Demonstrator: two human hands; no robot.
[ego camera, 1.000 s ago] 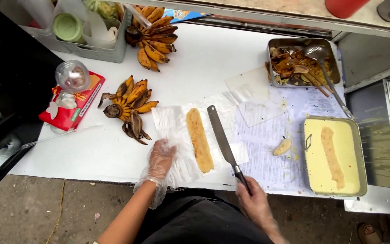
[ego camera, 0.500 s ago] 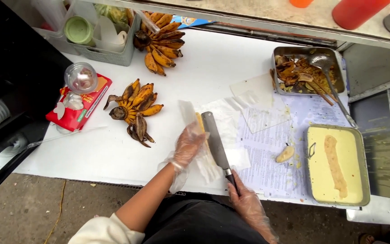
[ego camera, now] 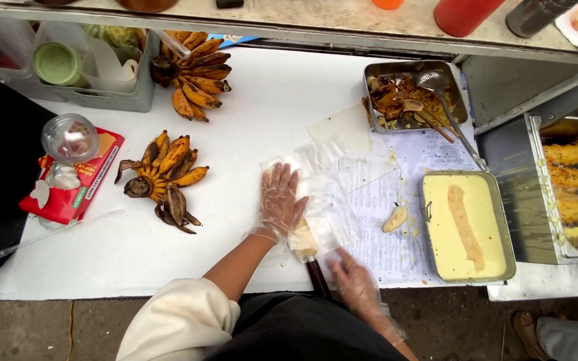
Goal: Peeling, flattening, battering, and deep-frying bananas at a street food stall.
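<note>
While my gloved left hand (ego camera: 281,200) presses flat, fingers spread wide, on the clear plastic sheet (ego camera: 322,194) at the frame's centre, my right hand (ego camera: 356,284) lies just below it by the dark knife handle (ego camera: 318,277); I cannot tell whether it grips. A flattened banana (ego camera: 304,241) peeks out under the plastic. Right of centre sits a batter tray (ego camera: 496,220), and 2 banana bunches (ego camera: 165,177) lie toward the upper left.

A banana bunch (ego camera: 165,177) lies on the table (ego camera: 269,100), left of the left hand (ego camera: 280,200). The batter tray (ego camera: 466,227) sits right of the plastic sheet (ego camera: 329,194), with a tray of fried pieces (ego camera: 409,97) behind it.
</note>
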